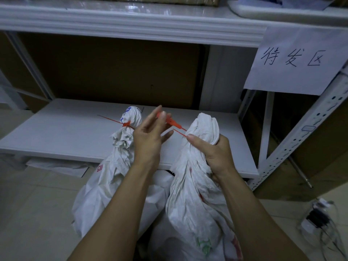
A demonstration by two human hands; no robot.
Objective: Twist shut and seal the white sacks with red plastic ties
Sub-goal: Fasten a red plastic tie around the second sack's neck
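Two white woven sacks stand on the floor in front of a low shelf. The left sack (120, 162) has its neck twisted and bound by a red plastic tie (126, 124), whose tail sticks out to the left. My right hand (214, 153) grips the twisted neck of the right sack (195, 194), thumb stretched towards the thin end of a second red tie (174, 124). My left hand (150, 134) pinches the head of that tie between thumb and fingers, just left of the right sack's neck.
A white metal rack surrounds the sacks: a low shelf board (75, 132) behind them, an upper shelf (131, 21) above, a perforated upright (301, 136) at right. A handwritten paper sign (293, 59) hangs top right. Cables and a power adapter (318, 219) lie on the floor at right.
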